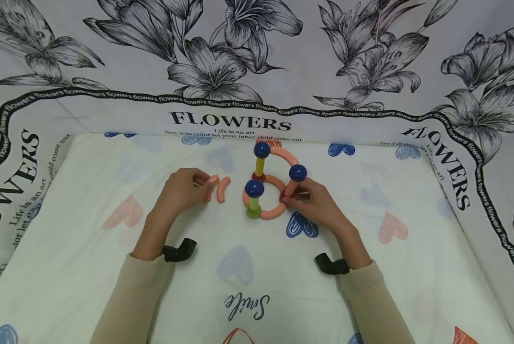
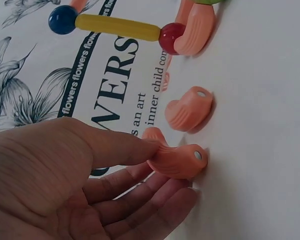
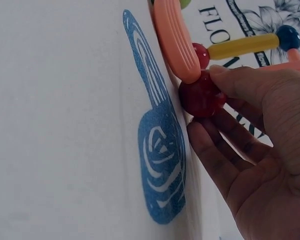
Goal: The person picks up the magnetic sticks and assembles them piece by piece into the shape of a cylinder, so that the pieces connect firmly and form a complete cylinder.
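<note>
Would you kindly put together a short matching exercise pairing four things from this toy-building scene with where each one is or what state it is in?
Things:
1. left hand
2. right hand
3. loose curved peach piece
4. yellow rod

Places or states:
A. stands upright between a blue ball and a red ball
B. lies on the cloth alone, touched by no hand
C. holds a red ball at the peach ring
D. pinches a curved peach piece

Pairs: 1-D, 2-C, 3-B, 4-A
</note>
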A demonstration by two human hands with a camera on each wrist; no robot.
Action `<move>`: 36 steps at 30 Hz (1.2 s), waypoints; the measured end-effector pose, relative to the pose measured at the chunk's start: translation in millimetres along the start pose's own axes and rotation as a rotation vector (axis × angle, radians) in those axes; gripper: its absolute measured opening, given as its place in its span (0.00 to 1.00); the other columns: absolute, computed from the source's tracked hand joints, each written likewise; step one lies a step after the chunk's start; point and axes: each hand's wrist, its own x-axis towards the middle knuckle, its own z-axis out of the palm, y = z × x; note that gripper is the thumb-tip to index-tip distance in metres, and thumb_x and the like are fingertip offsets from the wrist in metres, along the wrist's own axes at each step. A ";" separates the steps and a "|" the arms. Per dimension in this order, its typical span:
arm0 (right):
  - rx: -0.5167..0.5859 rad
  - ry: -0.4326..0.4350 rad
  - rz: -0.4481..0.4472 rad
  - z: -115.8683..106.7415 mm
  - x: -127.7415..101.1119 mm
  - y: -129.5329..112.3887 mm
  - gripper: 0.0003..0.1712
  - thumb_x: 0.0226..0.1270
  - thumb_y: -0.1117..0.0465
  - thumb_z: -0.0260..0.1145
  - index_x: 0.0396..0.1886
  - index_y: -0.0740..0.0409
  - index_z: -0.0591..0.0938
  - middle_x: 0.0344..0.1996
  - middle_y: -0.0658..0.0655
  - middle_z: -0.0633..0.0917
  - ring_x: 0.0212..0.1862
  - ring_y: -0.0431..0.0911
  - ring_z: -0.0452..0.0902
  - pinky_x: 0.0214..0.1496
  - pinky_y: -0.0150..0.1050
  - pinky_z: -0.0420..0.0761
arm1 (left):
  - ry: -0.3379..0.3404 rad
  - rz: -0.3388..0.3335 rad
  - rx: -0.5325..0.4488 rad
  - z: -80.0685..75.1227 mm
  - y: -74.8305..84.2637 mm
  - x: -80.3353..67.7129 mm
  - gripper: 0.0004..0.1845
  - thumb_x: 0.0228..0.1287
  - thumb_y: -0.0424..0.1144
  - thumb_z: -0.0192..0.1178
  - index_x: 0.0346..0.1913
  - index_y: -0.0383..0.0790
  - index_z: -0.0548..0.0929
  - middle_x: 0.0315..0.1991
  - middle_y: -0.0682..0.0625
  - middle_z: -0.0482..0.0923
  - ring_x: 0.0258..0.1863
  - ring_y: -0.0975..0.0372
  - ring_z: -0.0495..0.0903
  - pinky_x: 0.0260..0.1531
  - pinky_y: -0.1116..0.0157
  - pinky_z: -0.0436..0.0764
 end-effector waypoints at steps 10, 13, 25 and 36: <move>-0.005 -0.001 0.001 -2.4 0.8 0.7 0.08 0.71 0.61 0.74 0.46 0.51 0.84 0.51 0.54 0.87 0.54 0.50 0.86 0.64 0.53 0.86 | -0.015 0.010 -0.115 -9.3 -3.1 1.5 0.28 0.74 0.57 0.64 0.64 0.38 0.84 0.56 0.39 0.88 0.57 0.48 0.87 0.53 0.53 0.85; -0.014 0.006 0.014 -2.7 -1.5 2.3 0.08 0.72 0.60 0.74 0.46 0.50 0.84 0.51 0.54 0.87 0.54 0.50 0.86 0.65 0.53 0.85 | -0.028 0.021 -0.157 -10.9 -1.2 1.2 0.24 0.74 0.53 0.66 0.63 0.40 0.85 0.49 0.41 0.91 0.54 0.51 0.89 0.47 0.60 0.85; -0.032 -0.009 -0.014 -6.1 -2.4 2.4 0.09 0.72 0.61 0.74 0.47 0.51 0.83 0.51 0.55 0.89 0.54 0.51 0.87 0.64 0.54 0.86 | -0.031 0.054 -0.269 -20.5 22.9 -5.8 0.31 0.69 0.64 0.66 0.64 0.46 0.84 0.52 0.44 0.90 0.55 0.52 0.89 0.58 0.50 0.84; -0.022 -0.011 -0.005 -2.0 1.0 1.4 0.08 0.72 0.60 0.73 0.47 0.50 0.83 0.51 0.54 0.88 0.55 0.50 0.87 0.65 0.54 0.85 | -0.096 0.117 -0.412 -17.6 60.7 0.2 0.27 0.70 0.57 0.69 0.65 0.47 0.84 0.51 0.42 0.88 0.45 0.49 0.93 0.50 0.57 0.90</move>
